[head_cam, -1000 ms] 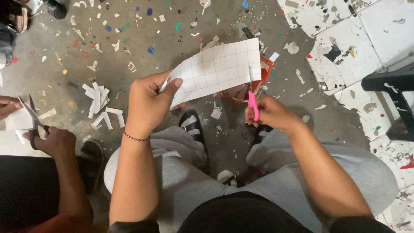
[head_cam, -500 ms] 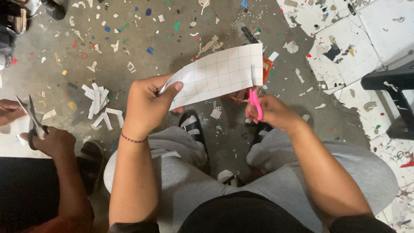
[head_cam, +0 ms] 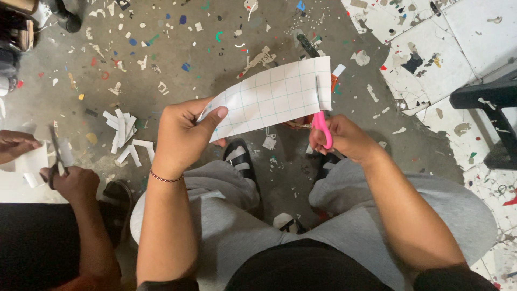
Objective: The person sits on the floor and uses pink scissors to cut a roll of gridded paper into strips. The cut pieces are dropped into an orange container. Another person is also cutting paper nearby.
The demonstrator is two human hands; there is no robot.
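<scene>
With the left hand point(head_cam: 183, 137) pinching the gridded sheet point(head_cam: 272, 97) taut, the right hand point(head_cam: 344, 139), closed on the pink scissors point(head_cam: 321, 125), does best following one printed line

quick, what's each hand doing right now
left hand: closed, holding the gridded paper sheet
right hand: closed on the pink scissors, cutting the sheet

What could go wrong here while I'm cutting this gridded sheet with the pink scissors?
The gridded sheet is pinched only at its far end by your left hand, so it may flex and the cut could wander off the line. The pink scissors in your right hand work above your legs, so a slip might nick you.
</scene>
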